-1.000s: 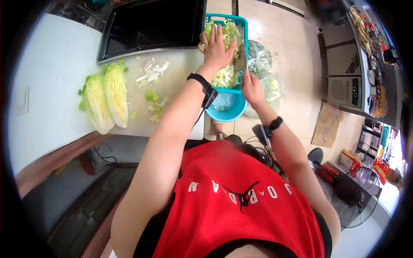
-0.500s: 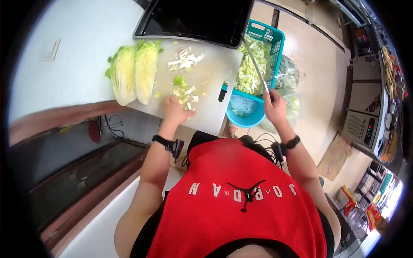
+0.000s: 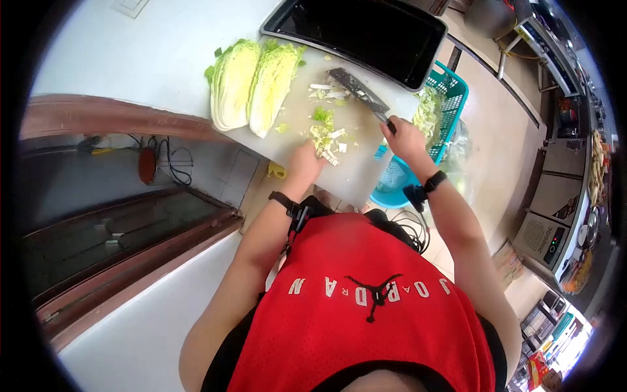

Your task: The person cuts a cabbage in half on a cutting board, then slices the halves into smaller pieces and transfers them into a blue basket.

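Observation:
My right hand [image 3: 406,140] is closed around the black handle of a cleaver [image 3: 359,90]. The dark, wide blade lies over white stem pieces at the back of the cutting board [image 3: 362,171]. My left hand [image 3: 307,163] is at the board's near edge, against a small pile of chopped napa cabbage [image 3: 326,134]. Its fingers look loosely curved and apart, partly hidden, with nothing visible gripped. Left of the pile lie two napa cabbage halves, one [image 3: 233,85] beside the other [image 3: 273,88], cut faces up.
A black tray [image 3: 356,36] stands behind the board. To the right, a teal basket [image 3: 455,108] holds shredded cabbage, with a blue basin [image 3: 392,186] nearer me. Clear plastic bags [image 3: 457,147] lie beyond the basket. A brown ledge [image 3: 117,116] runs at the left.
My right hand has brought the cleaver left from above the basket to over the board. My left hand stays by the chopped pile. The whole view has shifted and turned.

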Available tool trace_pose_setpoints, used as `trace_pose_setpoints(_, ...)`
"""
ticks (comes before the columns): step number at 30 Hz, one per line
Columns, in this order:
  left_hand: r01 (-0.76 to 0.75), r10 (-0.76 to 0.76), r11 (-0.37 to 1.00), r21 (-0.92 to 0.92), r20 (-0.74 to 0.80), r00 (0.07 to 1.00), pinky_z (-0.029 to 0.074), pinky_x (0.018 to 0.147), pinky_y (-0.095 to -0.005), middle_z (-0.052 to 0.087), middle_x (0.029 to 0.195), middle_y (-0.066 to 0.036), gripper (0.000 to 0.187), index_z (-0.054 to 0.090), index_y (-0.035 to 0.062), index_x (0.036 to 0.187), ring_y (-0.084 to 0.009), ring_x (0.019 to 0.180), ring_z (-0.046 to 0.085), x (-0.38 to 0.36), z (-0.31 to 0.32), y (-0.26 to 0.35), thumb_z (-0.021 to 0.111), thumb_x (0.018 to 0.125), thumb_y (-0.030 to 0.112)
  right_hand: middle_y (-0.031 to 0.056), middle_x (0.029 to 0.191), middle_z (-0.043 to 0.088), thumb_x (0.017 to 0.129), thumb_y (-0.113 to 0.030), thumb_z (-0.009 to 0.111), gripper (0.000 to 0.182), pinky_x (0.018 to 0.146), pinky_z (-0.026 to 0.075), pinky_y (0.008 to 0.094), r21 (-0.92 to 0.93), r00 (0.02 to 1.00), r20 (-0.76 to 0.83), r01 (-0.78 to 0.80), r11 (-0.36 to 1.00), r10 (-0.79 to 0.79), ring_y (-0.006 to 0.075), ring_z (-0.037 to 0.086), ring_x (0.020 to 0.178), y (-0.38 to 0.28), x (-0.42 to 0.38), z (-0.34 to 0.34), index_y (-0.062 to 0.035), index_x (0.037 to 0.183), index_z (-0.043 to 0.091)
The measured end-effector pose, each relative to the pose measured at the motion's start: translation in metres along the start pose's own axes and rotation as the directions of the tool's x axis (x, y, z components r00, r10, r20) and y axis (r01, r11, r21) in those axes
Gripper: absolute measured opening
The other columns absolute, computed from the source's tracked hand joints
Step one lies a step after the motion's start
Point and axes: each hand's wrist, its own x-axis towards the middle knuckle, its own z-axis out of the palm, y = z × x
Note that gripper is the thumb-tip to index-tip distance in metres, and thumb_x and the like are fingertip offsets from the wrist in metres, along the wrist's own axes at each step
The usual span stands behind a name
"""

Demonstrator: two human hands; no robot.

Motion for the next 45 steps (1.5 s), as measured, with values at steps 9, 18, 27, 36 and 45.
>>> trace_pose_setpoints(9,-0.164,0.155,0.980,-0.110,-0.083,0.984,0.053,0.076,-0.0470,0.069,0.087,-0.020,0.040,0.060,-0.0003,0.102,-0.0398,0.085,0.068,0.050,-0.012,-0.034,0.084,0.078,0.022,0.0134,0.079,0.070,0.095,-0.039,0.065,0.030,0.065,0.054,0.0453,0.080,0.987,0.156,0.016,0.997,-0.029,0.0349,0.068,0.071,-0.023,-0.076,-0.006,-0.0096,0.095,0.071)
trace_pose_setpoints(18,-0.488,0.472,0.873,0.009,-0.267,0.840,0.051,0.089,-0.0470,0.061,0.116,-0.018,0.041,0.057,0.0021,0.117,-0.0341,0.105,0.062,0.073,-0.061,-0.011,0.073,0.086,0.022,0.0195,0.072,0.066,0.097,-0.037,0.064,0.035,0.063,0.051,0.0459,0.233,0.932,-0.124,-0.306,0.923,0.340,0.0393,0.065,0.067,-0.051,-0.076,0.010,-0.0029,0.094,0.070)
trace_pose_setpoints(27,-0.494,0.509,0.859,0.133,-0.136,0.850,0.036,0.116,-0.0499,0.048,0.146,-0.029,0.061,0.045,-0.0048,0.141,-0.0444,0.138,0.044,0.141,-0.029,0.004,0.063,0.089,0.021,0.0183,0.076,0.068,0.096,-0.035,0.065,0.031,0.065,0.052,0.0467,0.158,0.912,-0.155,-0.356,0.921,0.379,0.0407,0.065,0.070,-0.088,-0.137,0.034,-0.0051,0.093,0.069)
trace_pose_setpoints(36,-0.693,0.686,0.710,-0.123,-0.103,0.721,0.033,0.115,-0.0531,0.048,0.147,-0.027,0.057,0.043,-0.0007,0.142,-0.0457,0.140,0.041,0.076,-0.030,-0.035,0.062,0.091,0.018,0.0101,0.064,0.062,0.106,-0.025,0.049,0.032,0.057,0.048,0.0368,0.653,0.815,-0.014,-0.431,0.622,0.579,0.0212,0.061,0.057,-0.093,-0.181,0.064,-0.0003,0.093,0.066)
trace_pose_setpoints(45,-0.578,0.567,0.815,-0.035,-0.152,0.809,0.029,0.118,-0.0536,0.040,0.152,-0.028,0.067,0.037,-0.0022,0.145,-0.0451,0.145,0.033,0.072,0.008,-0.016,0.064,0.091,0.027,0.0046,0.066,0.057,0.111,-0.037,0.036,0.043,0.047,0.042,0.0296,0.837,0.718,0.309,-0.517,0.180,0.624,0.0140,0.051,0.049,-0.099,-0.191,0.106,-0.0030,0.096,0.058)
